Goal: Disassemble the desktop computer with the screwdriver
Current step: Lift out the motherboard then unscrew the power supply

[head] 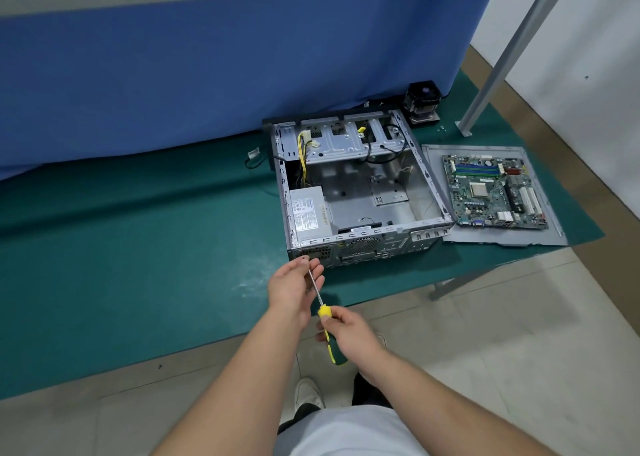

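Both hands are busy with the screwdriver (323, 311): the right hand (349, 331), nearest to the person, is wrapped around the green and yellow handle, and the left hand (294, 287), just ahead of it, pinches the thin shaft near the tip, close to the rear corner of the computer case (356, 192). I cannot tell if the tip is already seated in a screw. Just beyond the left fingers, inside the open case, the power supply (308, 213) sits in the near left corner, so my judgement is that the step in hand is taking out its rear screws. The next move calls for a straight, steady tip in the screw head and a turn from the right wrist. The case stands close to the near edge of the green mat (138, 247), so pushing should be gentle. To the right of the hands, further away, the motherboard (495, 192) lies on the removed side panel (485, 237), and behind it stands the cooler fan (422, 100). Open mat lies left of the hands.
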`<action>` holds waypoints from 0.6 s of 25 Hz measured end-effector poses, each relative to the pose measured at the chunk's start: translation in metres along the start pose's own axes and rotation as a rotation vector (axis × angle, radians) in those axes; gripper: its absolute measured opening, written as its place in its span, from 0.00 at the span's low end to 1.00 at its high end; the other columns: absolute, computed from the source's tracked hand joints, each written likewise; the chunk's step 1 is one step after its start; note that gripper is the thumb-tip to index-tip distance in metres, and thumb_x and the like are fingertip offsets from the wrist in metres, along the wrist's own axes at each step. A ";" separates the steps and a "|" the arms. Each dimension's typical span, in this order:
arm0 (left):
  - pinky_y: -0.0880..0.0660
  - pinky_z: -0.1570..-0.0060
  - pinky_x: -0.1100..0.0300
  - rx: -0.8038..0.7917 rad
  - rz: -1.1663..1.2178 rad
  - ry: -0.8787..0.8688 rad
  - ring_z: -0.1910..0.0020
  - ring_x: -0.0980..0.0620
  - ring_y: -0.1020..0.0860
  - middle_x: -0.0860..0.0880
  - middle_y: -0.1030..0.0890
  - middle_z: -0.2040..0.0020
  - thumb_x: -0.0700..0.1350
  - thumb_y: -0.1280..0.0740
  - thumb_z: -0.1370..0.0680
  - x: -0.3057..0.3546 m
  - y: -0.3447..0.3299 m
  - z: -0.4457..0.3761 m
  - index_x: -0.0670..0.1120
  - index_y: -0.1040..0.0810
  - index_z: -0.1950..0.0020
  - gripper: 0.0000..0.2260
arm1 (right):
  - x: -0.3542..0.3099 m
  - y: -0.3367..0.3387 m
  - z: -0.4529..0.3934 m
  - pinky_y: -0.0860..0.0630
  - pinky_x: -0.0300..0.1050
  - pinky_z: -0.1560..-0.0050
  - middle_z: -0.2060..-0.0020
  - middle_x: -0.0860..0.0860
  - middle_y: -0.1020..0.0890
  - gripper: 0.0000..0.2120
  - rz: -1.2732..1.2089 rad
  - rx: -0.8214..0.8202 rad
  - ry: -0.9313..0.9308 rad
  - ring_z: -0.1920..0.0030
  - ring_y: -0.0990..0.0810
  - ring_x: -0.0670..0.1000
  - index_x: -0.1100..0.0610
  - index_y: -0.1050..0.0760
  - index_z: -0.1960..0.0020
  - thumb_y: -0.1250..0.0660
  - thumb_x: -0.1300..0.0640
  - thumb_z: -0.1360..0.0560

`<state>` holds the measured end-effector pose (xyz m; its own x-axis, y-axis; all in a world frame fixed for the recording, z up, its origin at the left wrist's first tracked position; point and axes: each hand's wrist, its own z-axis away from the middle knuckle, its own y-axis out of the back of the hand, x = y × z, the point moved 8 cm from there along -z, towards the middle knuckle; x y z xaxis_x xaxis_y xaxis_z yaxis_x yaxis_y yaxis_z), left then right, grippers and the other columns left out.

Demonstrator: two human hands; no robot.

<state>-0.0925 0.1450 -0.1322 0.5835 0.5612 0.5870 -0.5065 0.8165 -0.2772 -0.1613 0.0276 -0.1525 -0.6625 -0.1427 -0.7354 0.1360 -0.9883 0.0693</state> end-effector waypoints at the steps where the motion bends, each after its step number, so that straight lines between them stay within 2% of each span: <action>1: 0.18 0.47 0.53 0.010 -0.005 0.009 0.47 0.46 0.15 0.43 0.14 0.49 0.37 0.35 0.16 0.000 0.001 -0.001 0.41 0.22 0.41 0.06 | 0.001 0.000 0.000 0.24 0.50 0.39 0.53 0.52 0.17 0.07 -0.002 0.002 -0.004 0.54 0.17 0.51 0.55 0.22 0.44 0.39 0.59 0.16; 7: 0.17 0.53 0.56 0.047 -0.003 0.021 0.53 0.51 0.13 0.47 0.12 0.55 0.39 0.33 0.17 0.005 0.005 -0.008 0.42 0.21 0.43 0.04 | -0.001 -0.009 -0.006 0.24 0.54 0.37 0.54 0.53 0.16 0.08 -0.056 0.002 -0.008 0.55 0.18 0.51 0.55 0.22 0.44 0.39 0.60 0.15; 15: 0.17 0.57 0.57 -0.004 -0.026 0.048 0.52 0.50 0.13 0.46 0.12 0.52 0.39 0.32 0.18 0.007 0.008 -0.018 0.41 0.20 0.42 0.06 | -0.003 -0.015 -0.008 0.25 0.55 0.36 0.52 0.53 0.16 0.07 -0.098 0.003 -0.018 0.53 0.17 0.51 0.54 0.22 0.45 0.39 0.59 0.15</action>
<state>-0.0811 0.1577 -0.1437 0.6264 0.5456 0.5567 -0.4882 0.8314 -0.2655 -0.1553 0.0431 -0.1572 -0.6855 -0.0463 -0.7266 0.0676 -0.9977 -0.0003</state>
